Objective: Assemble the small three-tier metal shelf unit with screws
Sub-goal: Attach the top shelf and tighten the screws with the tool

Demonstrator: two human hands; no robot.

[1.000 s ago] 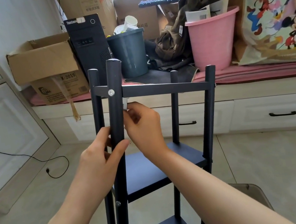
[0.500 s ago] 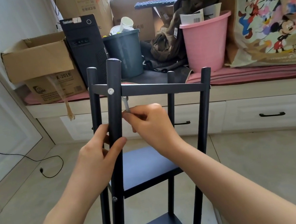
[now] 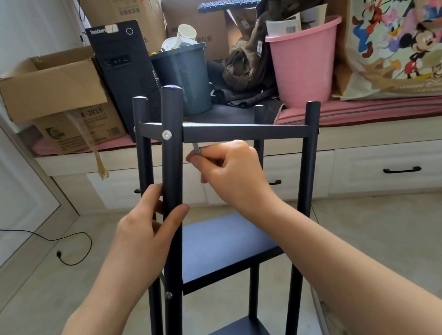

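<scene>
The black metal shelf unit [image 3: 225, 241] is standing upright on the tiled floor [image 3: 397, 241], occupying the centre of the head view and running from 12 o'clock down to 6 o'clock. Four round posts are rising above the top frame rail [image 3: 246, 130]. A silver screw head [image 3: 166, 135] is sitting in the nearest post [image 3: 173, 174] where the rail is meeting it; a second, smaller screw [image 3: 169, 295] is showing lower on the same post, at about 7 o'clock from the middle shelf panel [image 3: 222, 241]. A lower panel is lying at 6 o'clock.

The left hand [image 3: 149, 235] is wrapping the nearest post below the top screw, thumb on the near face and fingers curled behind it. The right hand [image 3: 232, 174] is sitting just at 3 o'clock of that post, directly beneath the rail, fingers curled and pinching a small silver metal tool [image 3: 197, 150] whose tip is pointing up to the underside of the rail. Whether the tip is engaged with a fastener cannot be told.

Behind, at 12 o'clock, a window bench is carrying a cardboard box [image 3: 53, 86], a black computer tower [image 3: 125, 75], a dark bin [image 3: 183, 78] and a pink bucket [image 3: 305, 65]. A cartoon-printed bag [image 3: 406, 33] is leaning at 2 o'clock. A black cable [image 3: 62, 248] is trailing over the floor at 9 o'clock.
</scene>
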